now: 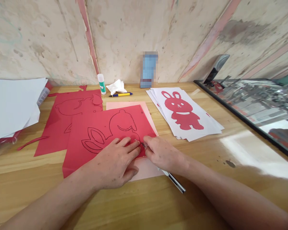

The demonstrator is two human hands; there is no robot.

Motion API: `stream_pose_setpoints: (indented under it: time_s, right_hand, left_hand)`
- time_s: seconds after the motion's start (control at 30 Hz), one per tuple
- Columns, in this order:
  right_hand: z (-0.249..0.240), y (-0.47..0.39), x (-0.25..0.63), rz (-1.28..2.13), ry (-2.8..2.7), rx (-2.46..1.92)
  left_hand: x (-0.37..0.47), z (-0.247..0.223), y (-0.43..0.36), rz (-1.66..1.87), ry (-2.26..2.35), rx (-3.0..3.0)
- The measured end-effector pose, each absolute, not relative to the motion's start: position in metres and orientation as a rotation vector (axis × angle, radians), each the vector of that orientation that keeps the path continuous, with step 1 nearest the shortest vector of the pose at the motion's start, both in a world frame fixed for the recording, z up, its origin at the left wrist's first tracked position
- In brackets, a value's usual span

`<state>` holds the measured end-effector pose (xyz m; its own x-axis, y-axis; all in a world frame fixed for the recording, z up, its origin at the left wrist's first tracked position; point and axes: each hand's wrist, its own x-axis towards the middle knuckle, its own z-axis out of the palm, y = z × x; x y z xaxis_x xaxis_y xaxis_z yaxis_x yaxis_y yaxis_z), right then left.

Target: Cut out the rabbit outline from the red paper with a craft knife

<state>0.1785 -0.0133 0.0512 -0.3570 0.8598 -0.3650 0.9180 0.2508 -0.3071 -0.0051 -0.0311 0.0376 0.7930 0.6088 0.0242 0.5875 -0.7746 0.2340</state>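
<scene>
My left hand [117, 159] rests on a red paper sheet [86, 123], palm down and fingers stretched out. Black lines on this sheet outline a rabbit, with its ears pointing left. Close to my left fingertips, my right hand [164, 153] is closed around a craft knife [175, 182]. The knife's tip touches the red paper near the sheet's right side, and its handle sticks out below my hand. Under the red sheet lies a pale pink sheet [146, 169]. A second red sheet [49, 137] with a similar drawing lies partly beneath, on the left.
White sheets [189, 135] bearing a red rabbit cutout [184, 110] lie at right. A glue stick [101, 84], crumpled tissue [117, 87] and yellow-blue pen [120, 95] are behind. White paper [12, 105] is stacked left. A blue, pixelated object [148, 70] stands against the wall.
</scene>
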Motion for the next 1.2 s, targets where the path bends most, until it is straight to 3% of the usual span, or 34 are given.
stream_pose_setpoints:
  time_s: [0.63,0.93,1.2]
  right_hand:
    - [0.046,-0.014,0.184,-0.737,2.465,1.7]
    - [0.057,-0.007,0.199,-0.249,2.586,1.544]
    - [0.041,0.008,0.213,-0.038,2.823,1.193]
  left_hand:
    - [-0.006,0.038,-0.032,0.167,0.929,2.78]
    - [-0.01,0.036,-0.034,0.118,0.877,2.84]
    - [-0.011,0.042,-0.032,0.115,0.789,2.762]
